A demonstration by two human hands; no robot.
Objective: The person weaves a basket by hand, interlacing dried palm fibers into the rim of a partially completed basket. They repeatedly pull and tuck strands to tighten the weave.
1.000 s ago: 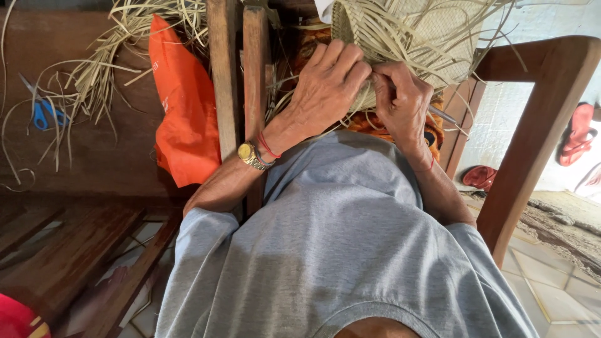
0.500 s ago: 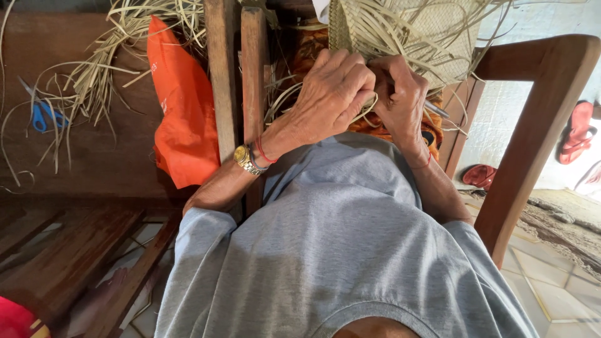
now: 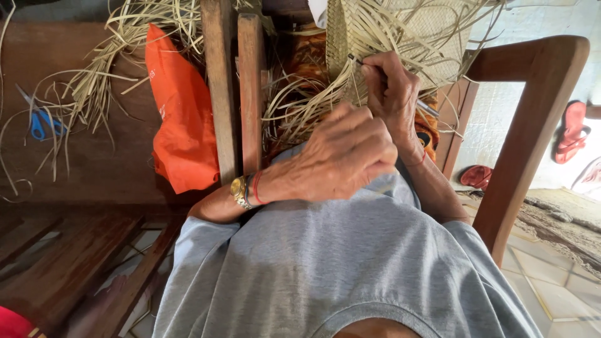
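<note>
The person wears a grey short-sleeved T-shirt [image 3: 338, 275]. On the left wrist sit a gold watch [image 3: 238, 189] and red string bracelets [image 3: 256, 188]; the right wrist carries a thin red thread [image 3: 423, 158].

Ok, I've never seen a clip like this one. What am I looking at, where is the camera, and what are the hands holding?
No machine here: a person works with bare hands, and the one camera sits on their head looking down, so the grey shirt fills the bottom. The left hand, with a gold wristwatch, is curled over loose straw strips; whether its grip is closed on them I cannot tell. The right hand pinches a thin metal tool against a half-woven straw piece. On the wooden bench at left lie an orange bag, blue-handled scissors and more straw. A wooden chair arm curves at right, with red sandals on the floor behind it.
</note>
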